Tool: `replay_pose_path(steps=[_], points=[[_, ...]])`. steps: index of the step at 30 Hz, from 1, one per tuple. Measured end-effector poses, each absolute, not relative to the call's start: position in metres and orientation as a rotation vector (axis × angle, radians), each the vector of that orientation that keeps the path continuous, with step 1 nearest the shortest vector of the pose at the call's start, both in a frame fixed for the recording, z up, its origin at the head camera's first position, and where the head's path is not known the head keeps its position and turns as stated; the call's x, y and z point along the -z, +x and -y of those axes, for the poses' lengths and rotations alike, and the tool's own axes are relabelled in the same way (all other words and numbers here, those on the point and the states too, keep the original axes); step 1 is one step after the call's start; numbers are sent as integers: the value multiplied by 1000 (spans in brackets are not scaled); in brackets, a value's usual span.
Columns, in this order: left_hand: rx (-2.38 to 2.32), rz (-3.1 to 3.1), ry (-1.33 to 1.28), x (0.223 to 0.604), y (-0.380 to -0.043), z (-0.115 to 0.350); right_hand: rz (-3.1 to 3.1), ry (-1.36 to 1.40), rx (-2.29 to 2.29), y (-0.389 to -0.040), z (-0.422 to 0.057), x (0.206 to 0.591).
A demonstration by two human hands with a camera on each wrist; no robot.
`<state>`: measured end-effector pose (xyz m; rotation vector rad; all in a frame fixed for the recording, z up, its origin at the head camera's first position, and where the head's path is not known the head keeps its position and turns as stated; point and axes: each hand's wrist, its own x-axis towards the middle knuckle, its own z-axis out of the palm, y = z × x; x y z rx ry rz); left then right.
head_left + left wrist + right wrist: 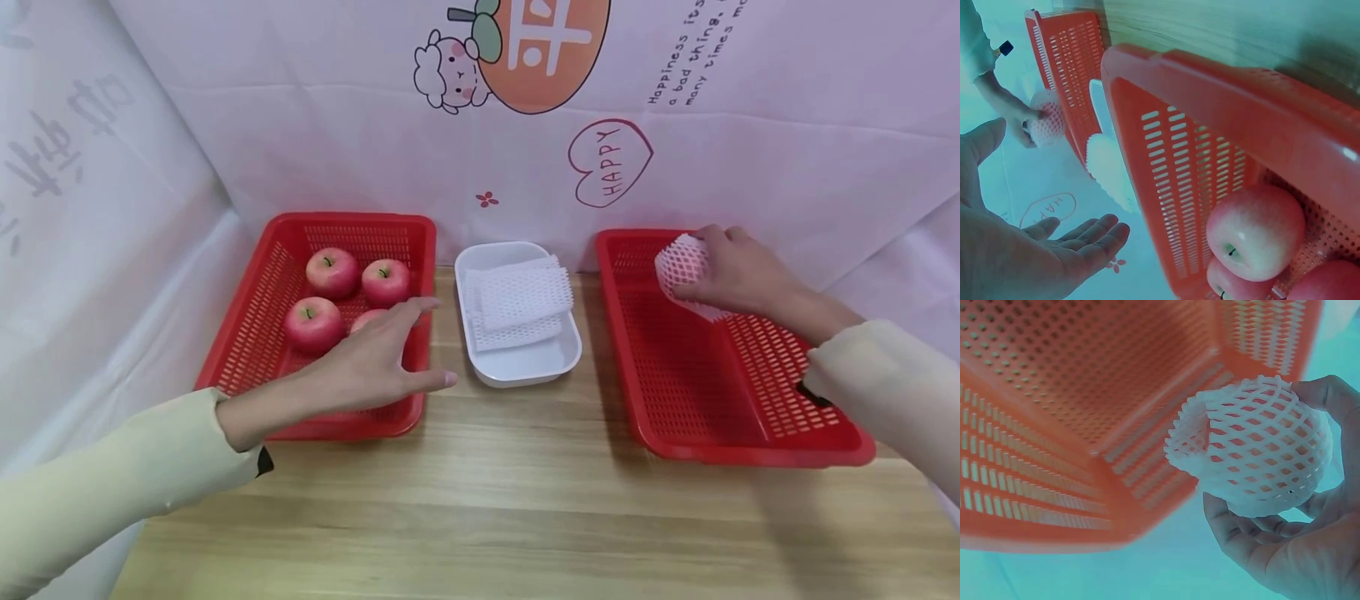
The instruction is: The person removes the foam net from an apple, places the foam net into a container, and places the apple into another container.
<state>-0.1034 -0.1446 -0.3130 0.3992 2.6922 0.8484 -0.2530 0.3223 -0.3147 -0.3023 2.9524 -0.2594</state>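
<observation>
My right hand (738,271) grips an apple wrapped in a white foam net (681,265), held over the back of the right red basket (637,400). In the right wrist view the net (1266,447) surrounds the fruit, its loose end gathered toward the basket, with thumb and fingers curled around it. My left hand (367,358) holds nothing, its fingers and thumb spread above the right side of the left red basket (408,417). Several red apples lie in that basket, among them one apple (332,272) at the back; the hand partly hides another apple (367,319).
Between the baskets stands a white plastic tray (525,367) with folded foam nets (525,296) in it. A wooden table (480,517) extends in front. Behind hangs a white printed cloth (360,125), close to the back rims of both baskets.
</observation>
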Motion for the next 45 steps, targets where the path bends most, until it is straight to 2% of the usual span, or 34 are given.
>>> replay_pose_path(steps=[10, 21, 32, 45], points=[[-1013, -2616, 435, 312, -92, 137, -2978, -461, 236, -211, -275, 281], [-1163, -2547, 526, 311, -78, 125, -3027, -843, 296, -152, -218, 275], [-1293, -2402, 467, 325, -60, 119, -2904, -1078, 265, -107, -183, 292], [-1424, -2323, 563, 338, -40, 103, -2800, -1273, 237, -64, -167, 337]])
